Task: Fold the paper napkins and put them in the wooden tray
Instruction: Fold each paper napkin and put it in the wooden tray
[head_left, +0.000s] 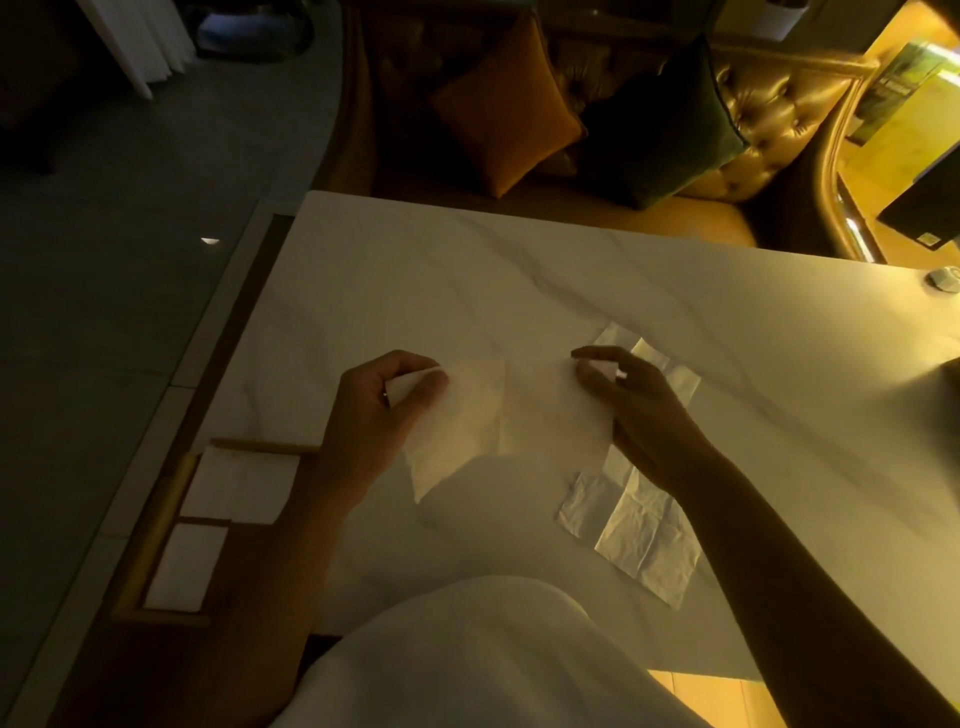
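Observation:
An unfolded white paper napkin (498, 415) is held just above the marble table (415, 270) between both hands. My left hand (379, 415) pinches its left upper corner between thumb and fingers. My right hand (634, 410) pinches its right edge, index finger stretched out. More flat napkins (639, 530) lie spread on the table under and behind my right hand. The wooden tray (156, 519) sits at the table's left front edge and holds two folded napkins, one (241, 486) at the far end and one (184, 566) nearer to me.
A tufted sofa with an orange cushion (504, 109) and a dark green cushion (670, 130) stands beyond the table's far edge. A small round metal object (943, 278) sits at the table's far right. The floor drops away on the left.

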